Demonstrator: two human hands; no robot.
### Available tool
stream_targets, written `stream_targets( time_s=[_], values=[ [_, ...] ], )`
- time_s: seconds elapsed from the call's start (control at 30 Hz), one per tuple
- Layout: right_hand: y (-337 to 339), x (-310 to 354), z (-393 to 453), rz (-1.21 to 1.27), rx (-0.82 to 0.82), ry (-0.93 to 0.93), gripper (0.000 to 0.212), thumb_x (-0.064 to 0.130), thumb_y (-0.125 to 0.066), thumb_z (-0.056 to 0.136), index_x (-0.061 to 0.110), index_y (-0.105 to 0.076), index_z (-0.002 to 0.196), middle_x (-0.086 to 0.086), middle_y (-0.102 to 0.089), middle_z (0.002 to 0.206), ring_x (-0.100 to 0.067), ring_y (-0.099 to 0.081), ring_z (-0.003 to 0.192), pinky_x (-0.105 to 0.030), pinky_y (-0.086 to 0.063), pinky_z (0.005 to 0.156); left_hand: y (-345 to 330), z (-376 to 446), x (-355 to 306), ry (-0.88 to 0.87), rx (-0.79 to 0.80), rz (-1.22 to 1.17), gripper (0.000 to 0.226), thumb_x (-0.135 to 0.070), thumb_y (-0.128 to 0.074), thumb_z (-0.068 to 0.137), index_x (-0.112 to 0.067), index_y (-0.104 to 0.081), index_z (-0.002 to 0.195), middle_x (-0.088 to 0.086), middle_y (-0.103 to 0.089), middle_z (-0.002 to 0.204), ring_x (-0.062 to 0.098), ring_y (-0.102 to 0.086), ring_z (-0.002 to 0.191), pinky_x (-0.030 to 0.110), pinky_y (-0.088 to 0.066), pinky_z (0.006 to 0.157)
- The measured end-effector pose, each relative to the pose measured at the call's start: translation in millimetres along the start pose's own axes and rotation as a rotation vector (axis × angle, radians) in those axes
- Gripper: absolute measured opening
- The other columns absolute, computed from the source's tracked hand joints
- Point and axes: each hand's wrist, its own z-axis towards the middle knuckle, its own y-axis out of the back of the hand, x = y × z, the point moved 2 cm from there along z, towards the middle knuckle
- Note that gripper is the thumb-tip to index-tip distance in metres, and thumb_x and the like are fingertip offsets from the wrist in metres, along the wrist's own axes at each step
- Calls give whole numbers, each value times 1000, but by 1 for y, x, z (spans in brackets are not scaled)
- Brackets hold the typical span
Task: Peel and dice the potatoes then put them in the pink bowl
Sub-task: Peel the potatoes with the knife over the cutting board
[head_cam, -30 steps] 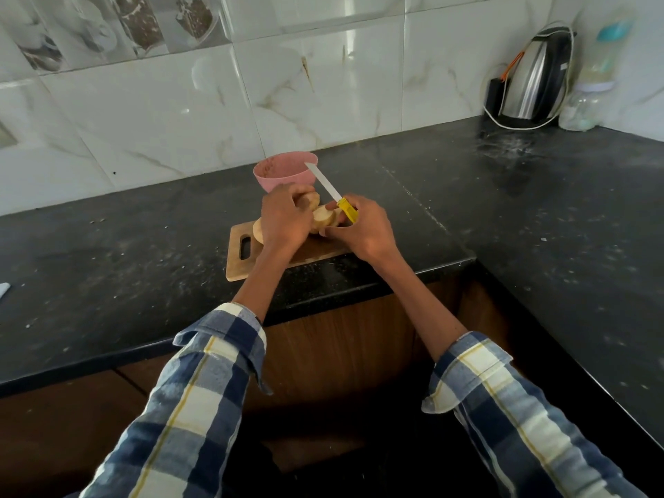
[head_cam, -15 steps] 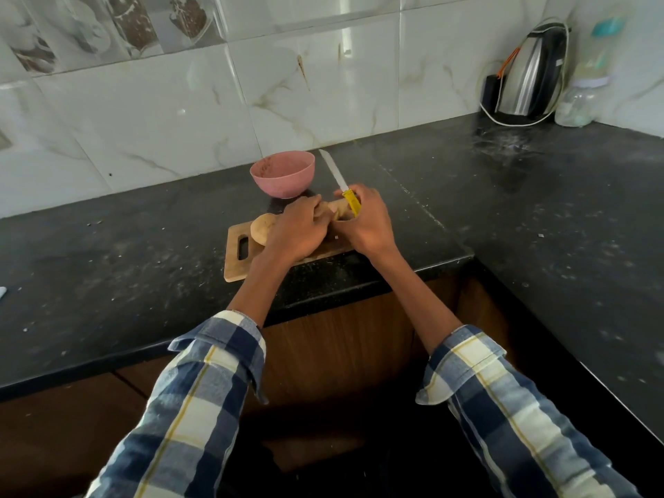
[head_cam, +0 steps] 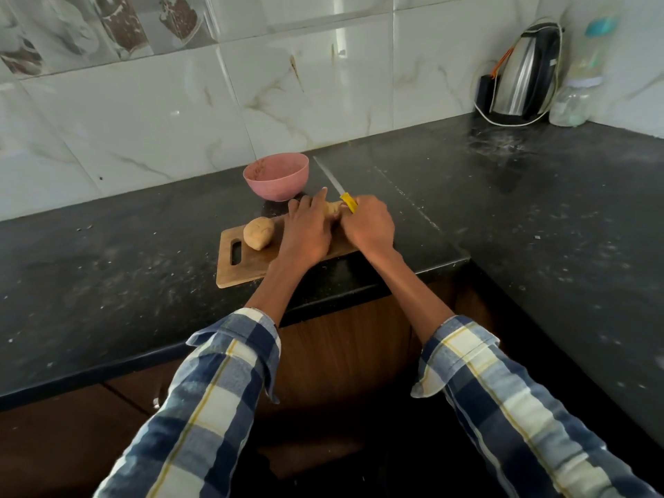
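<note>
Black stone made the surface (head_cam: pixel 107 274), and on it lay a wooden cutting board (head_cam: pixel 248 264) near the front edge. Behind the board stood the pink bowl (head_cam: pixel 276 176); no potato pieces showed inside it. One whole potato (head_cam: pixel 258 233) rested on the board, apart from the hands. The left hand (head_cam: pixel 305 235) covered a second potato (head_cam: pixel 333 208) with fingers bent over it, so it seemed to hold it down. The right hand (head_cam: pixel 366 228) was closed around the yellow handle of the knife (head_cam: pixel 346 201), its blade pointing away. A potato is probably firm, fairly heavy and rolls easily; it should be gripped on its sides.
</note>
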Motion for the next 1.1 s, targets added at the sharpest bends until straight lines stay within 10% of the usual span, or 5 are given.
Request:
stream_targets(
  time_s=[0.4,0.53,0.7,0.87,1.1],
  values=[
    [-7,-6,45,162,95,-27,43,24,-58,98,19,-50,56,1,-53,56,-17,-49,55,-32,-34,53,-20,39,-18,254,-38,-122,55,-38,-34,113,-6,-34,157,22,-43,153,40,-36,140,53,-31,113],
    [-8,-9,46,124,113,2,41,24,-59,99,19,-50,59,1,-50,59,-16,-45,57,-32,-31,53,6,40,-11,202,-3,-292,51,-44,-32,114,-14,-61,85,11,-63,87,25,-62,87,41,-45,85],
    [-11,-9,45,79,117,29,39,27,-57,102,15,-55,64,-1,-52,61,-18,-48,59,-34,-34,55,38,38,3,224,337,-319,65,-43,-47,108,-13,-27,163,6,-52,150,28,-45,143,46,-35,120],
    [-13,-9,44,36,106,26,37,32,-56,102,6,-69,80,-5,-60,69,-26,-60,72,-37,-45,66,53,35,7,35,435,-49,92,-18,-81,89,-9,-28,163,10,-40,164,28,-41,148,37,-34,118],
    [-13,-10,45,45,127,55,41,33,-51,106,14,-62,72,-3,-59,70,-23,-56,69,-35,-40,63,34,30,16,-8,129,-139,60,-16,-84,86,-8,-61,141,12,-67,136,28,-60,127,38,-45,106]
  ],
)
